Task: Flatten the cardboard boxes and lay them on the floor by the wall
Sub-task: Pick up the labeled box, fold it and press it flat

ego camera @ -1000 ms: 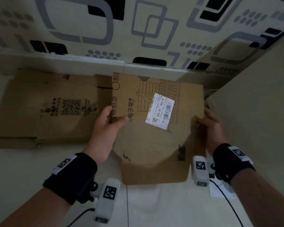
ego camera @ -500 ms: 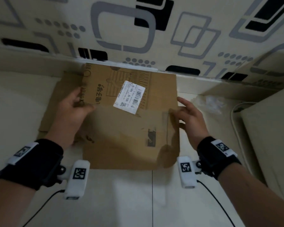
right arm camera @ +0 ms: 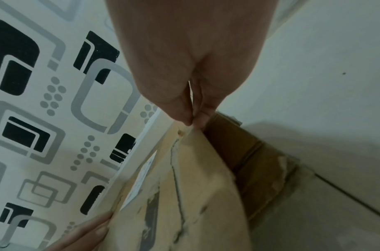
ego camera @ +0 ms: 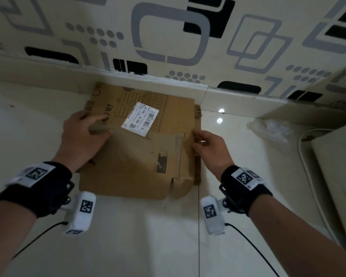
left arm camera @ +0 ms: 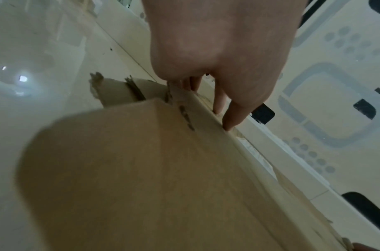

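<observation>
Light: dim, greyish, coming from overhead.
Glare: two lamp spots are shining on the glossy floor (ego camera: pixel 220 115), right of centre in the head view.
Blur: the cardboard (left arm camera: pixel 141 178) is smearing soft across both wrist views.
Edges: the wall (ego camera: pixel 168 27) is bowing.

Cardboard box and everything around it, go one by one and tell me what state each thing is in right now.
Cardboard box: flattened, lying on the floor against the skirting, on another flattened piece.
Shipping label: stuck on, face up.
Left hand: holds the box's left edge.
Right hand: pinches the box's right edge.
Clear plastic wrap: crumpled, lying loose on the floor.
</observation>
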`<control>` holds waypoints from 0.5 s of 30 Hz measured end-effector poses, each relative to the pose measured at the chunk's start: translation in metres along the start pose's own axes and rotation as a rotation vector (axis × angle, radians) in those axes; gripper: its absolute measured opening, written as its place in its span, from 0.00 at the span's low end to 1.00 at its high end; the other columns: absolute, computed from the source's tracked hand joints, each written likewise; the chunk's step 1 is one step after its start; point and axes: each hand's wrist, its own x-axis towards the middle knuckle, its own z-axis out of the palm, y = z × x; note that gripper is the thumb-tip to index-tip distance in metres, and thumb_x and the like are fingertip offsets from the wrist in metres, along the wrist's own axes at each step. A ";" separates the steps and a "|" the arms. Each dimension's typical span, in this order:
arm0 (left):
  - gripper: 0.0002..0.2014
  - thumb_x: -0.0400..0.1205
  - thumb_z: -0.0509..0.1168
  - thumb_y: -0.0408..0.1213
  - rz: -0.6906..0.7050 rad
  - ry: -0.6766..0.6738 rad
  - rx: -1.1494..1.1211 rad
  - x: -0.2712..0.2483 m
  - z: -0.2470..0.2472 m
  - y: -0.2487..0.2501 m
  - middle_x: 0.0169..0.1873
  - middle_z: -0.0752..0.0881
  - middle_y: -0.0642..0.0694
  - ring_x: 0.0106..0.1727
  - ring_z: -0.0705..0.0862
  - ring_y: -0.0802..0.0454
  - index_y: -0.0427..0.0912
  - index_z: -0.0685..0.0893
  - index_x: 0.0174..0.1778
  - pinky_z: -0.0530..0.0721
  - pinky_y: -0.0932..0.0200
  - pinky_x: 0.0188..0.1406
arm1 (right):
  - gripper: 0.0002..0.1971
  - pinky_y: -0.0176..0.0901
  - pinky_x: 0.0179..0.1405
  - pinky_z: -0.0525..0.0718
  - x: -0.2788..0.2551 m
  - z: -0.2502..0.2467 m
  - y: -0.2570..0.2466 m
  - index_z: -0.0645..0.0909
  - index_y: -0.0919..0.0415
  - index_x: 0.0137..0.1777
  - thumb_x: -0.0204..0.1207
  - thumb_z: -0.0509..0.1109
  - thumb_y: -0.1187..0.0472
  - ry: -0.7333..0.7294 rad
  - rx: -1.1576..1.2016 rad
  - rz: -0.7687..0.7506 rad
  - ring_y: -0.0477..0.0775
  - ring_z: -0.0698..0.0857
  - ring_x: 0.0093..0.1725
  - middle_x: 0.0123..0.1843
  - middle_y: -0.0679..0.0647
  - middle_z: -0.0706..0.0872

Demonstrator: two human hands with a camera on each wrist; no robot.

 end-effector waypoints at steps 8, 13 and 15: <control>0.26 0.79 0.72 0.55 -0.038 -0.016 0.207 -0.004 0.009 0.004 0.82 0.70 0.41 0.82 0.62 0.39 0.60 0.83 0.76 0.61 0.41 0.79 | 0.29 0.32 0.68 0.76 -0.006 0.009 0.002 0.68 0.62 0.83 0.80 0.62 0.71 -0.051 -0.328 -0.080 0.49 0.78 0.61 0.77 0.57 0.66; 0.26 0.82 0.71 0.51 -0.021 -0.004 0.240 -0.007 0.014 0.008 0.84 0.67 0.40 0.83 0.60 0.39 0.57 0.81 0.78 0.60 0.41 0.79 | 0.31 0.44 0.80 0.69 -0.001 0.006 0.003 0.67 0.60 0.83 0.79 0.64 0.65 -0.075 -0.482 -0.040 0.59 0.67 0.79 0.80 0.58 0.63; 0.26 0.83 0.71 0.50 -0.032 -0.006 0.250 -0.007 0.014 0.010 0.84 0.67 0.40 0.83 0.60 0.40 0.56 0.81 0.79 0.61 0.41 0.78 | 0.29 0.44 0.78 0.72 -0.003 0.004 0.001 0.71 0.58 0.81 0.79 0.65 0.65 -0.060 -0.397 -0.045 0.59 0.70 0.77 0.76 0.57 0.66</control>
